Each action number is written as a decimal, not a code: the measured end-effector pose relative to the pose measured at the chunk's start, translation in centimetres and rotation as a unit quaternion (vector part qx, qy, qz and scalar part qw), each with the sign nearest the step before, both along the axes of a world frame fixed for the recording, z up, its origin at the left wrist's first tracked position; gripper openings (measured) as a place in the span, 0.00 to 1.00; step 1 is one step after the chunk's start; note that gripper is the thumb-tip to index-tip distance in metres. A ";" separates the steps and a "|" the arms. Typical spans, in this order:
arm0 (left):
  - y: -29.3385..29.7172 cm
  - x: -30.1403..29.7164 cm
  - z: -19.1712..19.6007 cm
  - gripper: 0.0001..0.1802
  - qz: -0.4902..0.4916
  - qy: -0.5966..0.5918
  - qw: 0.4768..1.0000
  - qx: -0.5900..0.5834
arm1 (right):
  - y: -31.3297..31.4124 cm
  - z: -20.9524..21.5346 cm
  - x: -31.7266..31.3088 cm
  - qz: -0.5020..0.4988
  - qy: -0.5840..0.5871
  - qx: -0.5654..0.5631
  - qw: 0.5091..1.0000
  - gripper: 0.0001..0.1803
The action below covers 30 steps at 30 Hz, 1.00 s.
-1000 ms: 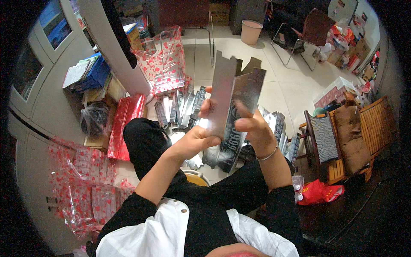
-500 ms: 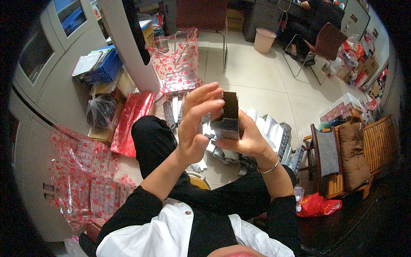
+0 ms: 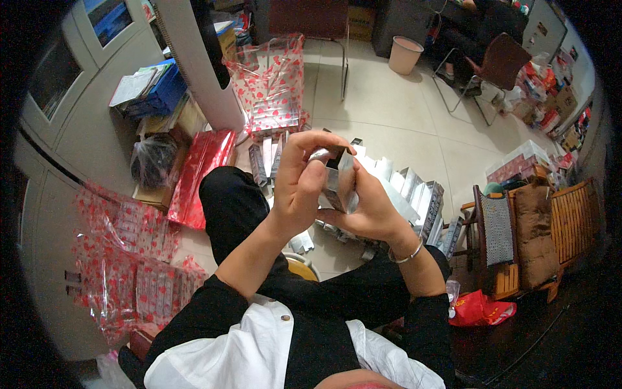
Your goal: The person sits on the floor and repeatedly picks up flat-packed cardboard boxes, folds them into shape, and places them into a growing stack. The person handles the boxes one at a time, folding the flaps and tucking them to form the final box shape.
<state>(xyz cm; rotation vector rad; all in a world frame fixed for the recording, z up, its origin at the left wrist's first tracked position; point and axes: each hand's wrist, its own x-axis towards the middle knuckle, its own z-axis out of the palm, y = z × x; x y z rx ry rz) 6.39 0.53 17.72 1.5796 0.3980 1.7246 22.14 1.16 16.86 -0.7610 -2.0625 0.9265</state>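
Note:
In front of my knees I hold a small silver carton (image 3: 341, 187), tilted, its dark opening at the upper end. My right hand (image 3: 378, 206) is closed round its right side and lower end. The fingers of my left hand (image 3: 299, 185) curl over the top edge, and its thumb presses by the opening on what looks like a shiny flap. On the floor beyond and below my hands lie several silver-grey cartons (image 3: 424, 204), partly hidden by my hands.
Left of me lie heart-patterned clear wrapping packs (image 3: 155, 285) and a flat red packet (image 3: 202, 175). Another heart-patterned bag (image 3: 275, 97) stands ahead. A wooden chair (image 3: 505, 272) stands at right. Farther off are a bin (image 3: 405, 55) and a seated person (image 3: 492, 26).
My left hand has come from spread beside the carton to curled over its upper end. The carton has turned, so a bright silver side now shows instead of a dark one.

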 end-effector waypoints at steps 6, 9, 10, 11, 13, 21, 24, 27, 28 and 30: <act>-0.1 -1.0 0.0 0.08 0.123 0.041 0.988 0.087 | -1.2 0.3 -0.6 -0.125 0.104 0.327 0.931 0.37; -0.4 -1.1 0.0 0.07 0.152 0.104 0.975 0.126 | -2.1 0.4 -0.4 -0.140 0.085 0.458 0.874 0.28; -0.4 -1.1 -0.1 0.07 0.151 0.119 0.972 0.132 | -2.3 0.4 -0.4 -0.135 0.067 0.460 0.875 0.21; -0.6 -1.0 -0.1 0.07 0.149 0.134 0.970 0.138 | -2.4 0.4 -0.3 -0.139 0.054 0.469 0.871 0.20; -0.6 -0.9 -0.3 0.07 0.139 0.139 0.970 0.144 | -2.4 0.5 -0.3 -0.135 0.029 0.490 0.861 0.19; -1.2 -1.7 -1.1 0.09 0.095 0.084 0.990 0.061 | -3.0 0.8 -1.5 -0.121 -0.016 0.527 0.841 0.14; -1.4 -2.2 -1.0 0.11 0.129 0.109 0.983 0.068 | -3.2 0.8 -1.6 -0.117 -0.029 0.535 0.837 0.13; -1.6 -2.3 -0.9 0.10 0.125 0.117 0.983 0.066 | -3.3 0.9 -1.7 -0.107 -0.022 0.523 0.845 0.12; -1.6 -2.3 -0.9 0.10 0.124 0.120 0.982 0.071 | -3.3 0.9 -1.8 -0.103 -0.017 0.517 0.850 0.12; -1.7 -2.4 -0.8 0.10 0.115 0.117 0.983 0.077 | -3.5 0.9 -1.8 -0.107 -0.015 0.514 0.851 0.13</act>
